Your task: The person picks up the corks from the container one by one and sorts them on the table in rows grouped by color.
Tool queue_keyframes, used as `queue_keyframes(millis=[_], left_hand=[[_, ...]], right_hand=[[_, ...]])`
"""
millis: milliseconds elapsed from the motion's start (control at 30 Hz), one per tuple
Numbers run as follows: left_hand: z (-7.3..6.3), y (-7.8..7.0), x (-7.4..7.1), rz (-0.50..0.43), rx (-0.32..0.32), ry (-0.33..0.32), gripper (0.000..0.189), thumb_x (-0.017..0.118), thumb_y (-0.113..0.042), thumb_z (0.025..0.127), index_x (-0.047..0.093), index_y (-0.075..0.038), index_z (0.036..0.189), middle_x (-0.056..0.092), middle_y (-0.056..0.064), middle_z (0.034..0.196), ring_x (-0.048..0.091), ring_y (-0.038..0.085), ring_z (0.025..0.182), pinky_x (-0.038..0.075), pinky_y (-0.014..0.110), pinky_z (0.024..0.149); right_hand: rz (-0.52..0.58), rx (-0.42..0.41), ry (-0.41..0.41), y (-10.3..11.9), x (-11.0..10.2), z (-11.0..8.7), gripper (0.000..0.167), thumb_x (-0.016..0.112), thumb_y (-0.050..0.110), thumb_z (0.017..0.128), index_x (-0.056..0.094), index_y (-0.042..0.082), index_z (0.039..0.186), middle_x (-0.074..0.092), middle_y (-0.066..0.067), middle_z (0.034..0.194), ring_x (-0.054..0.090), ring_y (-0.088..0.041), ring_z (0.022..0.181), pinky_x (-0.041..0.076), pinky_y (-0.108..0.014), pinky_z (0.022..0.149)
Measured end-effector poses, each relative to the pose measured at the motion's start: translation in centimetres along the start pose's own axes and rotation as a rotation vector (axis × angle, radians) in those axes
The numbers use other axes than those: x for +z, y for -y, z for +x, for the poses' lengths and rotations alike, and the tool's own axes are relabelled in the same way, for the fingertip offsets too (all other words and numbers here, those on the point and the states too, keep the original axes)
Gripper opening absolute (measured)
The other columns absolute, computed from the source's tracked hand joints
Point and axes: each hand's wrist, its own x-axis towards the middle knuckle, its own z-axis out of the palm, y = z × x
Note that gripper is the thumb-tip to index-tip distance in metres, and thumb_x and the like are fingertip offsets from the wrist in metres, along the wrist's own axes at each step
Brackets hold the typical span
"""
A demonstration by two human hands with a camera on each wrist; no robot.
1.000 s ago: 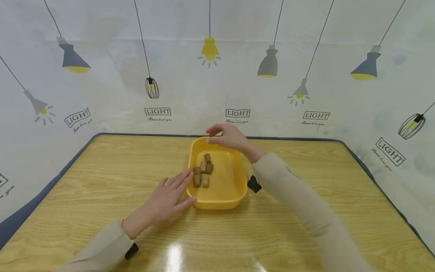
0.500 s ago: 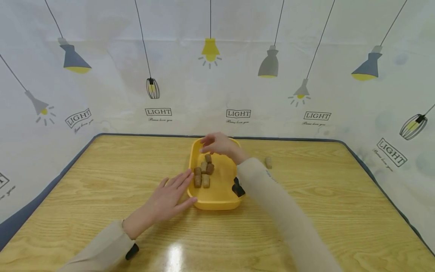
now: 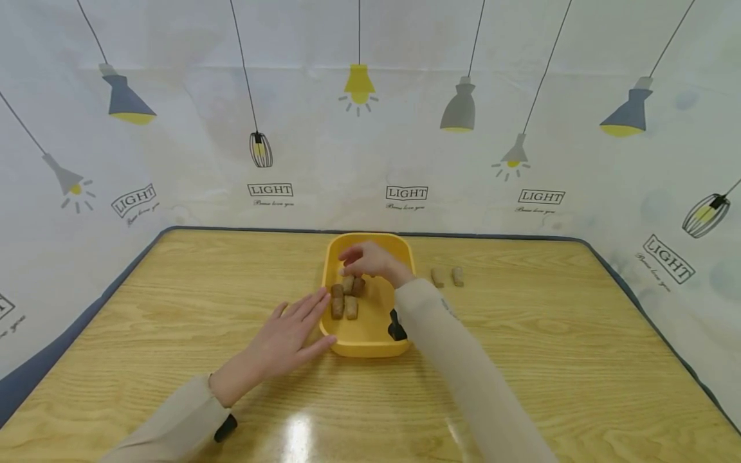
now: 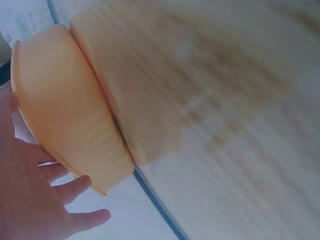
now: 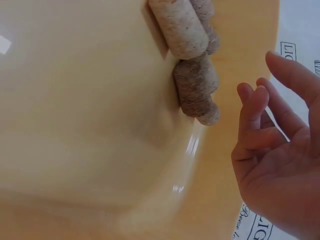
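Note:
A yellow plastic tub (image 3: pixel 370 349) stands on the wooden table with several corks, light and dark brown, grouped along its left side. Among them are a pale cork (image 3: pixel 351 308) and a dark cork (image 3: pixel 359 287). My left hand (image 3: pixel 286 334) lies with fingers extended against the tub's left rim. Over the far part of the tub is my right hand (image 3: pixel 373 260), its fingers loosely bent and holding nothing. It partly covers the farthest corks. The right wrist view shows a gap between the right hand (image 5: pixel 282 145) and the stacked corks (image 5: pixel 192 87).
Two more corks lie on the table right of the tub, one nearer cork (image 3: pixel 437 278) and one farther right cork (image 3: pixel 458 276). A printed cloth backdrop (image 3: pixel 324 161) rises behind the table's far edge. Dark wrist devices sit at both sleeves.
My right hand has moved from the tub's far rim down toward the corks inside. Its sleeve has swung left, uncovering two corks on the table. The left hand has stayed still.

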Motion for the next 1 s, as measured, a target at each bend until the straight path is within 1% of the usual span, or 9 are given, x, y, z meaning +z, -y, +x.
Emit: queue_keyframes(millis=[100, 267, 367, 433, 567, 800, 1000], left_hand=[[0.0, 0.0, 0.0, 0.002, -0.001, 0.001, 0.070, 0.032, -0.055, 0.089, 0.024, -0.007, 0.140, 0.016, 0.004, 0.145, 0.022, 0.023, 0.127, 0.022, 0.055, 0.094], [0.0, -0.1, -0.1, 0.008, 0.000, -0.006, 0.070, 0.033, -0.055, 0.089, 0.025, -0.007, 0.140, 0.018, 0.005, 0.144, 0.023, 0.024, 0.127, 0.023, 0.055, 0.094], [0.0, -0.1, 0.0, 0.018, 0.004, -0.011, 0.070, 0.033, -0.055, 0.089, 0.025, -0.007, 0.140, 0.020, 0.006, 0.144, 0.023, 0.024, 0.127, 0.023, 0.054, 0.095], [0.0, 0.0, 0.1, 0.024, 0.008, -0.014, 0.070, 0.033, -0.055, 0.089, 0.026, -0.006, 0.139, 0.020, 0.007, 0.144, 0.024, 0.024, 0.127, 0.023, 0.054, 0.094], [0.0, 0.0, 0.1, 0.027, 0.011, -0.017, 0.071, 0.034, -0.054, 0.089, 0.027, -0.005, 0.139, 0.021, 0.008, 0.143, 0.024, 0.024, 0.127, 0.023, 0.054, 0.095], [0.0, 0.0, 0.2, 0.021, 0.011, -0.020, 0.071, 0.035, -0.054, 0.089, 0.026, -0.005, 0.139, 0.022, 0.008, 0.143, 0.024, 0.024, 0.127, 0.023, 0.054, 0.095], [0.0, 0.0, 0.1, 0.023, 0.017, -0.025, 0.070, 0.035, -0.054, 0.089, 0.027, -0.005, 0.139, 0.023, 0.008, 0.143, 0.025, 0.024, 0.126, 0.024, 0.054, 0.094]], right_hand=[[-0.021, 0.006, 0.011, -0.3, 0.2, 0.1, 0.037, 0.064, 0.016, 0.081, 0.057, 0.007, 0.116, 0.058, -0.004, 0.104, 0.053, -0.018, 0.082, 0.041, -0.028, 0.064], [-0.053, 0.005, 0.028, -0.8, 0.4, 0.3, 0.037, 0.064, 0.014, 0.080, 0.057, 0.005, 0.116, 0.057, -0.006, 0.109, 0.051, -0.017, 0.097, 0.042, -0.029, 0.079], [-0.058, 0.009, 0.039, -1.1, 0.5, 0.4, 0.037, 0.064, 0.013, 0.080, 0.057, 0.005, 0.116, 0.057, -0.006, 0.109, 0.051, -0.018, 0.099, 0.041, -0.029, 0.083], [-0.067, 0.015, 0.049, -1.3, 0.5, 0.4, 0.036, 0.064, 0.013, 0.081, 0.058, 0.005, 0.115, 0.057, -0.005, 0.108, 0.051, -0.017, 0.097, 0.041, -0.028, 0.083], [-0.119, 0.008, 0.069, -1.6, 0.6, 0.6, 0.035, 0.063, 0.013, 0.080, 0.058, 0.007, 0.114, 0.057, -0.005, 0.106, 0.051, -0.016, 0.096, 0.041, -0.028, 0.083], [-0.191, -0.027, 0.111, -1.5, 0.6, 0.5, 0.036, 0.063, 0.009, 0.078, 0.058, 0.006, 0.114, 0.056, -0.004, 0.106, 0.049, -0.015, 0.095, 0.039, -0.027, 0.085], [-0.203, -0.035, 0.146, -1.6, 0.8, 0.4, 0.038, 0.064, 0.008, 0.078, 0.057, 0.006, 0.115, 0.056, -0.004, 0.106, 0.049, -0.015, 0.090, 0.040, -0.025, 0.082]])
